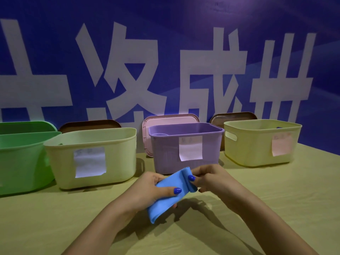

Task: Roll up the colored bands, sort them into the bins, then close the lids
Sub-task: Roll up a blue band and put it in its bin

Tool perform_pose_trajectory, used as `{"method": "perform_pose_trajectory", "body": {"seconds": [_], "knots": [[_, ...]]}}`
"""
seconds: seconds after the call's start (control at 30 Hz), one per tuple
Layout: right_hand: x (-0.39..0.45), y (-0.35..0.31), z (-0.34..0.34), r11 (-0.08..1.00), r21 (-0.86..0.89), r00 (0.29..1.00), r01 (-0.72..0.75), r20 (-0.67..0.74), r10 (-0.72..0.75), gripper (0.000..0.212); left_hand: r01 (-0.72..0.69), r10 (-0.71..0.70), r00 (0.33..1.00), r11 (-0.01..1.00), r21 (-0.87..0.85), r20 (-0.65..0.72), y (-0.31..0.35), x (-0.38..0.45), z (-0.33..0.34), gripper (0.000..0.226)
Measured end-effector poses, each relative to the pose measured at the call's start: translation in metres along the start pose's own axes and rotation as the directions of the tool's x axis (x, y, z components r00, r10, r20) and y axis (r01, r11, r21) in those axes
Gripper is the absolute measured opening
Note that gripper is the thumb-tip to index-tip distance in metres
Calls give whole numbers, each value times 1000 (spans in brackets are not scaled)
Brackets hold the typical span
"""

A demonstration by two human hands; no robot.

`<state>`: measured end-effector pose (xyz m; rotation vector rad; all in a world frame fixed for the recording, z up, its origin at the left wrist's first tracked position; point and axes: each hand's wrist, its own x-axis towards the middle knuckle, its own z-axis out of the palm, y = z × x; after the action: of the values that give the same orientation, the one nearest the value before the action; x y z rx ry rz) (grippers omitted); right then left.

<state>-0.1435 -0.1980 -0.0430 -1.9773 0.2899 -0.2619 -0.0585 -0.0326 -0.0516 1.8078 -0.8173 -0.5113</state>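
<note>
Both hands grip a flat blue elastic band (166, 197) above the bench (55, 218): left hand (154, 188) pinching its middle, right hand (207, 178) curling its one o'clock end.

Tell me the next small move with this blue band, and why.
Probably keep rolling from the far end toward the near end. The right hand pinches a curl just started at the far end of the blue band, while the left hand holds the flat remainder, which hangs unrolled.

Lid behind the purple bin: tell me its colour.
Pink lid, leaning upright behind the purple bin; clearest in the head view.
</note>
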Motion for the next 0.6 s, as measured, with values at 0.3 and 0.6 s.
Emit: {"method": "perform_pose_trajectory", "body": {"seconds": [0.3,0.6], "knots": [[0,0,4,968,247,996,-35,85,15,6,-83,93,993,989,125,-75,9,-3,4,16],[-7,-5,-2,922,382,989,-66,146,11,14,-56,73,992,986,160,-101,8,-2,-3,22]]}}
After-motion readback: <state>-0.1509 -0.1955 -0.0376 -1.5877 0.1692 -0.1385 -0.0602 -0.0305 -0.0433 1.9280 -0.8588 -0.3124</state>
